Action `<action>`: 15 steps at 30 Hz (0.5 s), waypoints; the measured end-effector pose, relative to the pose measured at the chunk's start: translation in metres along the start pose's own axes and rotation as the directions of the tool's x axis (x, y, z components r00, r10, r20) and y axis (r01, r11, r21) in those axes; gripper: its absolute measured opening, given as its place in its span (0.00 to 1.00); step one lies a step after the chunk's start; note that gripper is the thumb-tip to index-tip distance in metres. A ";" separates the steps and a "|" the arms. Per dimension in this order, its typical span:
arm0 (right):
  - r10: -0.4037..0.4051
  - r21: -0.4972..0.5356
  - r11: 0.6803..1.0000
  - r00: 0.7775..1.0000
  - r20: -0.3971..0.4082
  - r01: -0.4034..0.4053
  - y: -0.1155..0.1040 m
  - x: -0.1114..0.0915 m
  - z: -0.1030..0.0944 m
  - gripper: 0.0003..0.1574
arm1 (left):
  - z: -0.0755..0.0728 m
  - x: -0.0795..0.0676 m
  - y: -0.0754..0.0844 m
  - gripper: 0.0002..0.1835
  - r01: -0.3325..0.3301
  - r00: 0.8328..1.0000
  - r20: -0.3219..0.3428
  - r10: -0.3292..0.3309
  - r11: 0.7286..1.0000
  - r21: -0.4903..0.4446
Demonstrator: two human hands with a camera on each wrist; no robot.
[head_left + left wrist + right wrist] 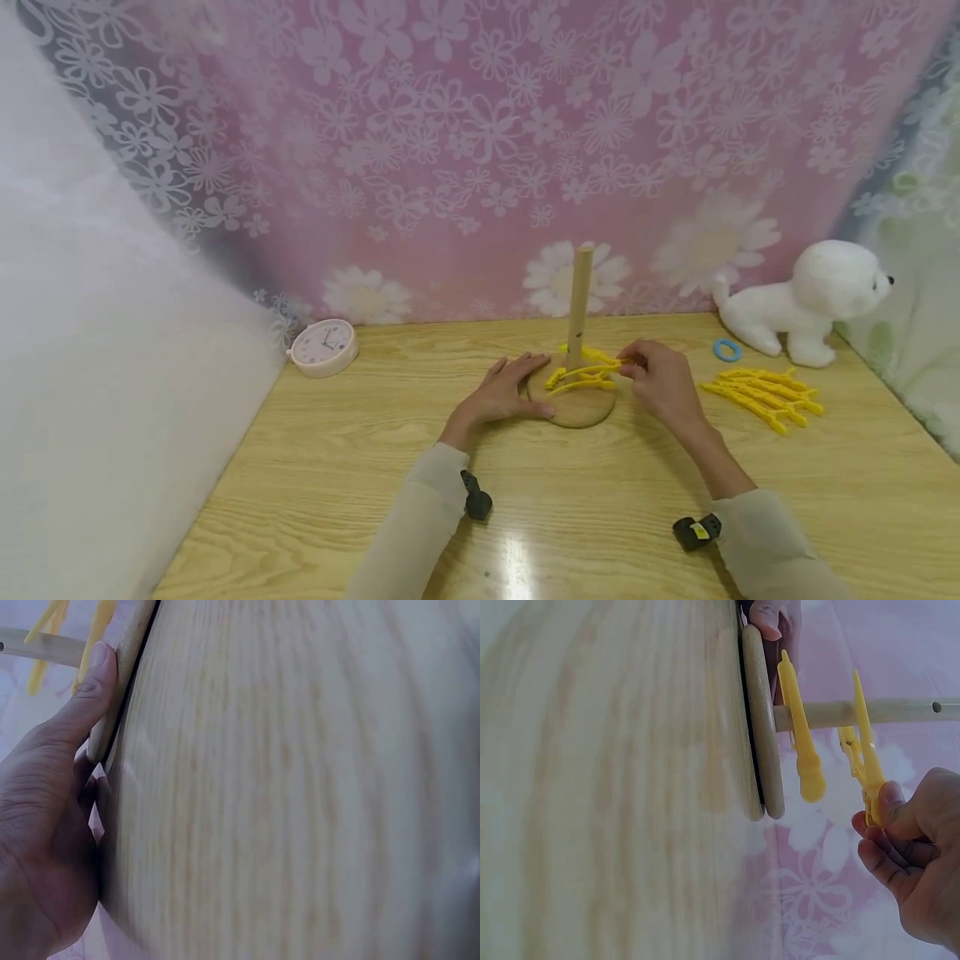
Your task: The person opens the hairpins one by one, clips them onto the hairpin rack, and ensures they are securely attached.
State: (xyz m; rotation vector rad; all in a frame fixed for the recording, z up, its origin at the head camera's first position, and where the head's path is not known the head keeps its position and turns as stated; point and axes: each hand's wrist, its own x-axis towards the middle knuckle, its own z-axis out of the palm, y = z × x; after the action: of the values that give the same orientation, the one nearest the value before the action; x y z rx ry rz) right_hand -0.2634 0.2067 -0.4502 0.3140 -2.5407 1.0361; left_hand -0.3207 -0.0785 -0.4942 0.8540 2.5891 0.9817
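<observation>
Left hand: we spread our left hand [510, 390] wide, thumb and fingers touching the edge of the round base [581, 412]
Right hand: we pinch one end of a yellow piece [865, 735] with our right hand [663, 383]
Yellow piece: it is up by the wooden post [578, 300], above a lower yellow piece [801, 735] near the base; we cannot tell if either goes all the way round
How it feels: we think it is light, stiff plastic, a bit slippery, and its thin arms could snap if we bend them hard
Where to hold: the thick end looks best for our fingers
Base: it looks like wood, so a flat hand on its edge should keep it steady
Beside us: more yellow pieces [772, 396] lie on the table [337, 500], near a blue ring [727, 350]
</observation>
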 end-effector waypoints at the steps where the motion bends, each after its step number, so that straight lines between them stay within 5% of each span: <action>1: -0.001 0.002 1.000 1.000 0.002 0.001 -0.001 0.000 0.001 0.07 | 0.000 0.000 0.000 0.53 -0.001 1.000 0.001 0.001 1.000 -0.005; 15: -0.027 0.019 0.999 0.999 0.021 0.026 -0.005 0.002 0.010 0.09 | 0.000 0.000 -0.001 0.52 -0.005 1.000 0.013 0.005 1.000 -0.007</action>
State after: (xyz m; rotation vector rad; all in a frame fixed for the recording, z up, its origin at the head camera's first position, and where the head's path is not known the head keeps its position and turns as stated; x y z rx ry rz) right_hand -0.2660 0.1956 -0.4527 0.3647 -2.5403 1.0521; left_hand -0.3212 -0.0791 -0.4945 0.8631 2.5723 0.9829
